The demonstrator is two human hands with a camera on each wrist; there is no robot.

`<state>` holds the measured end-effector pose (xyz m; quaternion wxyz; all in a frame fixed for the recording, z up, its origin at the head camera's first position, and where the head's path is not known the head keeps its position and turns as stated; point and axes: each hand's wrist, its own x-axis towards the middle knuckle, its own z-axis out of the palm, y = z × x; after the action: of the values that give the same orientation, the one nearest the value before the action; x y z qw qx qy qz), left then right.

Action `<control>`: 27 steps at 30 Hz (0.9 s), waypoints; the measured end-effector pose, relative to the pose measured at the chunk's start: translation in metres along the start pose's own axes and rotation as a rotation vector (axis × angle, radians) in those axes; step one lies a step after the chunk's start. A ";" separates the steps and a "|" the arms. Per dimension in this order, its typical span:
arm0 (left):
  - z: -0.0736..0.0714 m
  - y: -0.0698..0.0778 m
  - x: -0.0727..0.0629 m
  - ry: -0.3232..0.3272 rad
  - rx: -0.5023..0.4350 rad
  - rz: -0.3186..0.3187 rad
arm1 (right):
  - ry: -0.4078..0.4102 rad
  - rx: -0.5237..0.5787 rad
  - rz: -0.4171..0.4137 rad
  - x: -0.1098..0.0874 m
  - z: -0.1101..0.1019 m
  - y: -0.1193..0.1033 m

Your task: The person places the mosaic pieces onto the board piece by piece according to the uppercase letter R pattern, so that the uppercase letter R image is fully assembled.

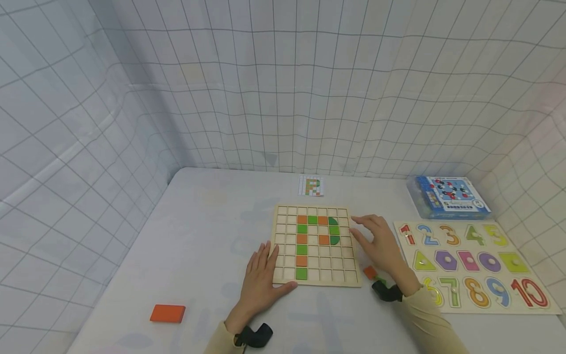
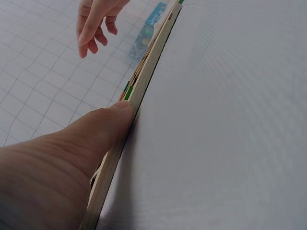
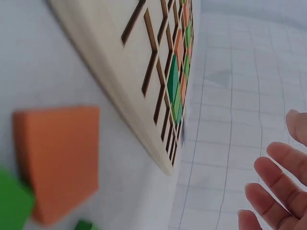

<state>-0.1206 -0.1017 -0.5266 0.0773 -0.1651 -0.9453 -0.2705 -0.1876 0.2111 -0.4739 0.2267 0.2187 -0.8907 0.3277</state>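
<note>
A wooden grid board [image 1: 327, 268] lies on the table, with orange and green square tiles and two dark green rounded tiles set in its cells. My left hand [image 1: 261, 285] rests on the board's lower left corner, fingers straight along the left side; in the left wrist view the thumb [image 2: 110, 122] touches the front edge. My right hand [image 1: 380, 243] hovers by the board's right side, thumb and fingers apart, holding nothing. Beside the board's lower right lie a loose orange tile [image 3: 62, 158] and green pieces [image 3: 12, 201], partly hidden by the right wrist in the head view.
A small pattern card [image 1: 311, 186] lies behind the board. At the right are a number and shape puzzle [image 1: 448, 265] and a blue boxed set [image 1: 453, 196]. An orange block [image 1: 167, 313] lies at the front left. Gridded cloth [image 1: 283, 98] surrounds the table.
</note>
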 end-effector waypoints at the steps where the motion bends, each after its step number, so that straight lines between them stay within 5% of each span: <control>1: 0.000 0.000 0.000 0.000 0.000 0.000 | 0.013 0.001 -0.001 -0.002 -0.003 0.001; 10: 0.001 -0.002 -0.001 0.004 0.007 0.006 | 0.028 -0.040 0.055 -0.023 -0.024 0.009; 27: 0.002 -0.002 0.001 0.006 0.009 0.003 | -0.198 -0.189 0.212 -0.049 -0.037 0.014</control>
<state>-0.1217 -0.1017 -0.5289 0.0814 -0.1655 -0.9460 -0.2668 -0.1459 0.2579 -0.4825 0.1214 0.1323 -0.9537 0.2414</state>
